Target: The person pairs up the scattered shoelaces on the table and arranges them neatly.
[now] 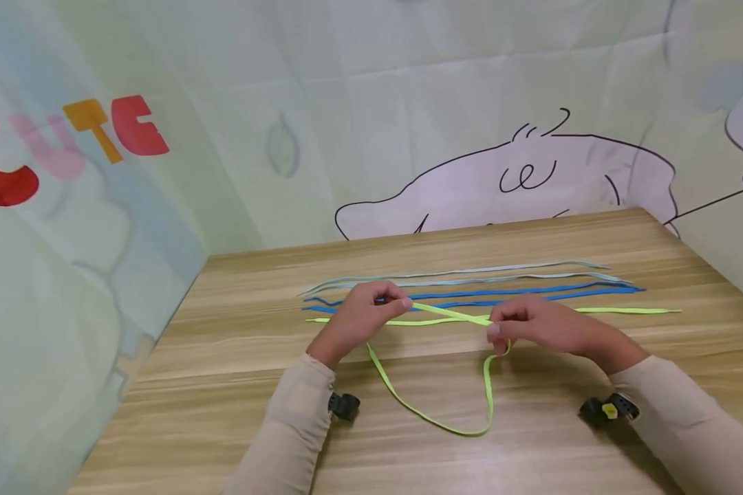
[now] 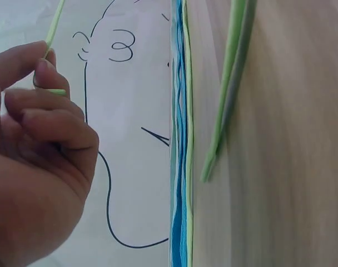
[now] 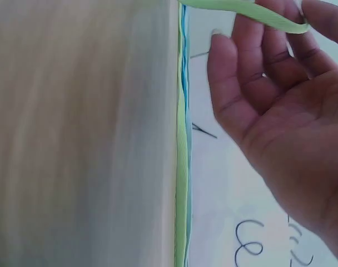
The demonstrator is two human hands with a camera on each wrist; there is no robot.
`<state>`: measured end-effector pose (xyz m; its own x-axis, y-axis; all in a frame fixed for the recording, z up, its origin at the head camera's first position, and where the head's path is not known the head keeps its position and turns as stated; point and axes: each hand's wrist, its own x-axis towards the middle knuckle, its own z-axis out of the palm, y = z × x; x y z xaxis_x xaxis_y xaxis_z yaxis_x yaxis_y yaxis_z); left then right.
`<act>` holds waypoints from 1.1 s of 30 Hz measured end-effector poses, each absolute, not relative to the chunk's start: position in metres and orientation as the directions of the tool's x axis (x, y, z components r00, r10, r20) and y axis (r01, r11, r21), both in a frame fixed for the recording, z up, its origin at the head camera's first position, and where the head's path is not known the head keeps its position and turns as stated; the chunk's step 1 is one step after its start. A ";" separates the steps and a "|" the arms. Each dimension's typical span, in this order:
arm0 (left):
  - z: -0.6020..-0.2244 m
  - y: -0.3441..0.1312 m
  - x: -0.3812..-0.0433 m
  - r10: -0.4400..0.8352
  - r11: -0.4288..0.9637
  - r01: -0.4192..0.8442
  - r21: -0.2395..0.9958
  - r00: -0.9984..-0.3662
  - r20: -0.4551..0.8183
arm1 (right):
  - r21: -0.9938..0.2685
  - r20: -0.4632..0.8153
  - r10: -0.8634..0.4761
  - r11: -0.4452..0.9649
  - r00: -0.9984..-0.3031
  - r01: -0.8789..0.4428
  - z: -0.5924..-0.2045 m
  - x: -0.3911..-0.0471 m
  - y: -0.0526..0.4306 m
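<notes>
A neon-yellow shoelace (image 1: 446,313) stretches between both hands above the table. My left hand (image 1: 371,313) pinches it between thumb and forefinger. In the left wrist view a short bit of lace (image 2: 58,92) pokes out of the left hand (image 2: 49,139). Thumb and fingertips of my right hand (image 1: 541,323) pinch the lace farther along, and the rest hangs in a loop down to the table, its free end lying below the left hand. In the right wrist view the lace (image 3: 252,11) runs to the right hand's (image 3: 291,83) thumb tip, the other fingers loosely bent.
Behind the hands, a second yellow lace (image 1: 631,311), two blue laces (image 1: 594,292) and two pale blue laces (image 1: 532,266) lie side by side across the wooden table (image 1: 223,385). A printed cloth backdrop (image 1: 272,103) stands along its back and left edges.
</notes>
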<state>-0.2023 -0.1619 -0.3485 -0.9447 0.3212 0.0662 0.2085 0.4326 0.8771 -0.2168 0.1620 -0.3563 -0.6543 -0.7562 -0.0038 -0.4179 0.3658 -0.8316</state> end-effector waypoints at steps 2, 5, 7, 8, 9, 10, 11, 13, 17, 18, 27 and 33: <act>-0.350 -0.166 -0.204 0.322 0.408 0.205 0.890 -0.944 0.070 | -0.850 0.001 -0.747 0.350 -0.665 -0.394 -0.354 -0.219 0.166; -0.351 -0.172 -0.206 0.323 0.370 0.188 0.910 -0.944 0.064 | -0.877 0.019 -0.731 0.315 -0.682 -0.363 -0.352 -0.221 0.171; -0.352 -0.175 -0.208 0.330 0.335 0.169 0.927 -0.943 0.053 | -0.892 0.038 -0.722 0.288 -0.691 -0.349 -0.351 -0.222 0.174; -0.352 -0.177 -0.208 0.336 0.311 0.157 0.937 -0.941 0.046 | -0.898 0.051 -0.719 0.272 -0.693 -0.347 -0.351 -0.222 0.175; -0.352 -0.179 -0.208 0.342 0.288 0.146 0.946 -0.939 0.041 | -0.904 0.065 -0.716 0.253 -0.695 -0.345 -0.351 -0.222 0.176; -0.352 -0.180 -0.209 0.352 0.260 0.135 0.956 -0.935 0.037 | -0.910 0.079 -0.715 0.232 -0.695 -0.343 -0.351 -0.223 0.177; -0.353 -0.182 -0.209 0.360 0.232 0.126 0.965 -0.932 0.035 | -0.916 0.095 -0.717 0.210 -0.691 -0.343 -0.351 -0.223 0.178; -0.353 -0.186 -0.209 0.379 0.181 0.112 0.977 -0.925 0.036 | -0.927 0.135 -0.725 0.148 -0.675 -0.345 -0.351 -0.224 0.179; -0.354 -0.193 -0.211 0.409 0.101 0.110 0.989 -0.911 0.060 | -0.942 0.206 -0.746 0.024 -0.633 -0.335 -0.350 -0.225 0.182; -0.355 -0.194 -0.211 0.416 0.084 0.112 0.990 -0.907 0.067 | -0.944 0.218 -0.747 0.002 -0.628 -0.330 -0.350 -0.225 0.183; -0.359 -0.206 -0.214 0.424 -0.029 0.088 0.996 -0.901 0.092 | -0.954 0.244 -0.731 -0.063 -0.637 -0.293 -0.348 -0.230 0.192; -0.360 -0.212 -0.214 0.394 -0.066 0.065 0.996 -0.915 0.086 | -0.952 0.262 -0.709 -0.078 -0.655 -0.296 -0.345 -0.233 0.199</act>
<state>-0.2144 -0.2116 -0.3602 -0.9152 0.3937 0.0860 0.0651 -0.0661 0.9957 -0.2326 0.1990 -0.3450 -0.6546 -0.7092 0.2618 -0.2964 -0.0778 -0.9519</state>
